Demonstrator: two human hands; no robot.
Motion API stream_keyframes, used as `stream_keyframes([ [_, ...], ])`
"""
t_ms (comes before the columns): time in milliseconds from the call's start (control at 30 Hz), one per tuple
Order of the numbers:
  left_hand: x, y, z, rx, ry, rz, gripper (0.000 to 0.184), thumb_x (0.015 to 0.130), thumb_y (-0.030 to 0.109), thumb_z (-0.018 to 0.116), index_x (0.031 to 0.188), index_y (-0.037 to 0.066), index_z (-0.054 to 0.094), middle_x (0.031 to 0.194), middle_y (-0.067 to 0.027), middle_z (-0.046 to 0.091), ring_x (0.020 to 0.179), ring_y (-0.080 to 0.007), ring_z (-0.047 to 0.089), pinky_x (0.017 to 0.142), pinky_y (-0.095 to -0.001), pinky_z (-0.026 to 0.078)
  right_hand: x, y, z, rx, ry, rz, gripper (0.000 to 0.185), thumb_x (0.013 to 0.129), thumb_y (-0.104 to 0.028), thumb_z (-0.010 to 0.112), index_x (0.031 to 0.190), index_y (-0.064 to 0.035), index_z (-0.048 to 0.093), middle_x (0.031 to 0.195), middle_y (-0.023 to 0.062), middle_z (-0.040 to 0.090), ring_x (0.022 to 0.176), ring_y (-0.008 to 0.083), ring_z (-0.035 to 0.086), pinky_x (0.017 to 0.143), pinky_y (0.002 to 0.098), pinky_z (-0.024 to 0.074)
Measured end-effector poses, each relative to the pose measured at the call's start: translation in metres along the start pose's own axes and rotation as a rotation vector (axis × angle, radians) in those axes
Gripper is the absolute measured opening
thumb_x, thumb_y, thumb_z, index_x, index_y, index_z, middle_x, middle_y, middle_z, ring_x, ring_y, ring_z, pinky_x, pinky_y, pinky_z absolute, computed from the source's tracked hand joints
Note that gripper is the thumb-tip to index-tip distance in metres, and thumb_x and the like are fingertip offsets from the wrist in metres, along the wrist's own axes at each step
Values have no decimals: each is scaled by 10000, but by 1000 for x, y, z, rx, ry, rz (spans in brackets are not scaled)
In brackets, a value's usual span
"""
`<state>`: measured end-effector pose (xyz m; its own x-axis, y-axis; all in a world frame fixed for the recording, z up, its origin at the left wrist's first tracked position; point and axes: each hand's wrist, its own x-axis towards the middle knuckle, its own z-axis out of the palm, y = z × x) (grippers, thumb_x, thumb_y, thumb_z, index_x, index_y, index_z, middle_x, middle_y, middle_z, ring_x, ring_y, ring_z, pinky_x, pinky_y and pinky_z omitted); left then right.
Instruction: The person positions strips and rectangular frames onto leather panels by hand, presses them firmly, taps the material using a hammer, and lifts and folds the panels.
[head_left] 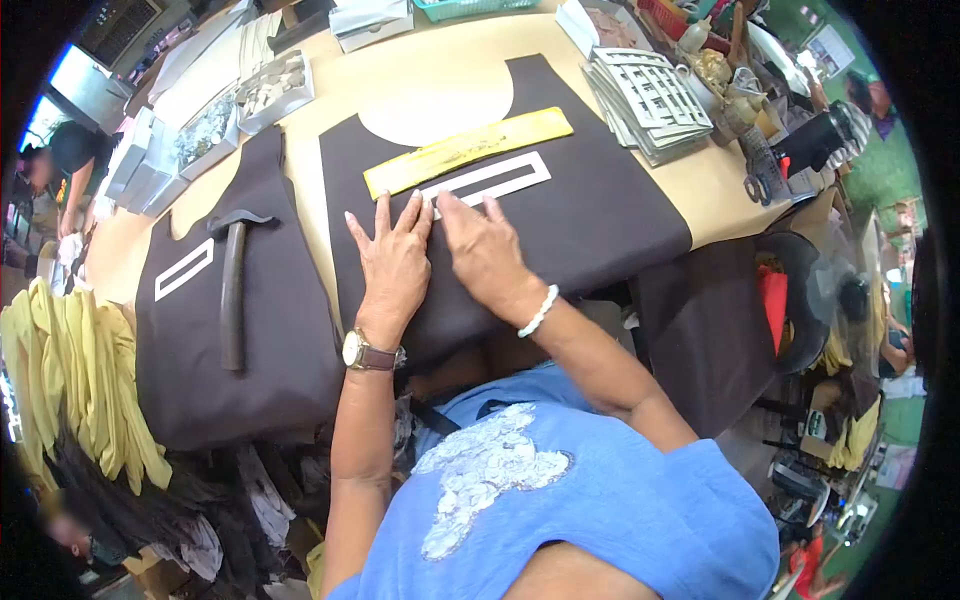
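Dark cloth lies flat on the table in front of me. On it is a white rectangular frame strip, its left end partly hidden by my fingers. My left hand, with a watch at the wrist, lies with fingers spread beside that end. My right hand has its fingers bent down onto the strip's left part; whether it grips anything is hidden. Just beyond my fingertips a yellow bar rests across the cloth. To the left, a second dark cloth piece bears a hammer and another white frame.
Stacked white cut-out sheets are at the back right, near scissors. Open boxes of small pieces stand at the back left. Yellow cloth hangs at the left. A person is at the far left.
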<state>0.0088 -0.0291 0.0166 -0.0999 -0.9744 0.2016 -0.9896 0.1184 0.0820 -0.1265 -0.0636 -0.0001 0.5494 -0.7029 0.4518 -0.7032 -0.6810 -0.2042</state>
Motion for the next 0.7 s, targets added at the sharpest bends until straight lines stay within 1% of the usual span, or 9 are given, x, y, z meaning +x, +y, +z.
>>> stream_keyframes([
  [167,1,2,-7,75,-25,30,536,766,-51,460,1285,80,502,1364,-39,463,1327,-342,308,1028,-698,135,-13,47,-21,79,2,78,419,863,-43,406,1261,87,423,1159,160,605,1070,236,589,975,463,388],
  [267,2,8,-5,201,23,61,455,800,35,499,1254,42,523,1303,-50,485,1331,-329,291,1034,-681,134,-21,72,-35,30,-2,149,419,865,-34,397,1270,72,416,1124,135,628,1040,254,602,972,477,393],
  [300,2,10,-4,218,39,71,443,793,47,516,1234,19,531,1241,-95,498,1332,-325,289,1040,-671,136,-22,83,-38,0,-23,175,425,866,-30,389,1280,68,405,1111,132,634,1016,268,610,977,479,389],
  [400,-5,16,-4,396,-24,11,459,767,-20,498,1218,51,548,1241,-98,495,1347,-307,271,1049,-666,123,-25,102,-49,-35,-14,220,421,866,-25,384,1277,64,411,1091,145,638,999,279,614,981,499,376],
  [467,-5,14,-6,347,-3,0,410,778,27,517,1185,48,566,1195,-122,518,1341,-307,275,1049,-656,131,-23,101,-46,-113,34,182,401,872,-38,396,1260,58,436,1057,133,649,1020,279,607,1006,544,317],
  [533,-6,14,-19,286,-97,-51,364,802,73,523,1157,23,580,1161,-146,537,1325,-322,294,1046,-651,142,-12,104,-58,-412,-217,253,415,859,-52,432,1262,43,450,1077,122,642,1050,257,592,1012,538,291],
  [600,-12,10,-22,102,-42,-172,363,838,78,493,1194,30,548,1235,-138,506,1313,-334,317,1041,-637,183,2,119,-66,-425,-216,372,435,840,-63,463,1263,36,463,1104,123,631,1060,238,583,1011,526,273],
  [633,-13,6,-22,11,-10,-231,362,857,81,479,1212,33,532,1272,-134,490,1306,-340,328,1039,-629,204,11,123,-71,-406,-298,430,422,867,-131,469,1270,-8,479,1177,122,598,1104,238,550,1005,521,273],
  [700,-15,0,-13,-91,125,-354,394,925,142,438,1306,41,442,1354,-157,435,1304,-363,327,1042,-585,247,25,122,-61,-326,-192,187,426,882,-185,477,1288,-56,480,1212,132,574,1168,255,503,1012,523,267],
])
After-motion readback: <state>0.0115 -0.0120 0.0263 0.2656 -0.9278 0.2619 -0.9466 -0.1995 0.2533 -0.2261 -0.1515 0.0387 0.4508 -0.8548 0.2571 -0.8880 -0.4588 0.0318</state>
